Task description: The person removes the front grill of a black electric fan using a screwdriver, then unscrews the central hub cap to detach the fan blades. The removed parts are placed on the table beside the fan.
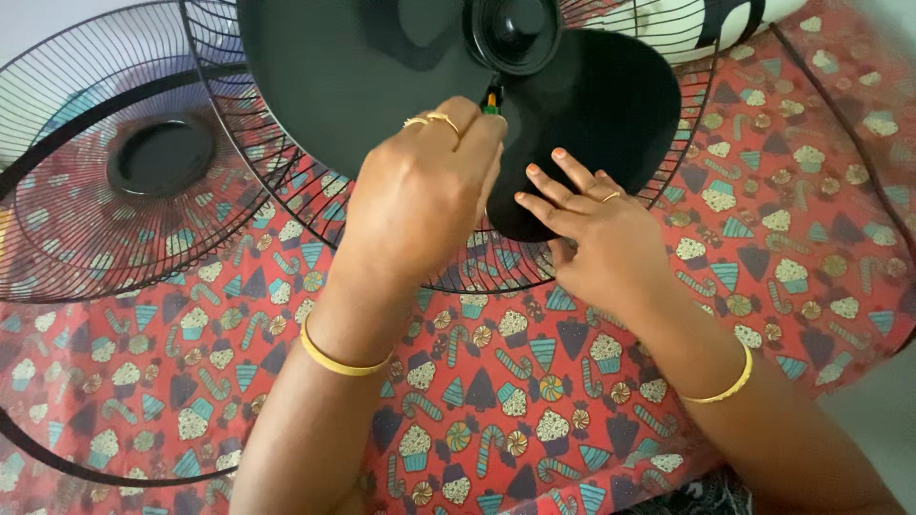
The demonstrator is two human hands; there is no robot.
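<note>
A black fan blade assembly [363, 67] with a round hub [520, 33] lies inside a wire fan guard [286, 191] on a red patterned cloth. My left hand [425, 195], with gold rings, is closed around a small tool with a green and orange tip [491, 100], held against the blade just below the hub. My right hand [596, 238] lies flat with fingers spread on the lower edge of one blade [611, 105]. Both wrists wear gold bangles.
A second wire guard half with a black centre disc [160, 157] lies to the left. The red cloth [534, 410] with cupcake and candy prints covers the surface. A black curved ring [57, 458] crosses the lower left. Pale floor [878, 420] shows at the right.
</note>
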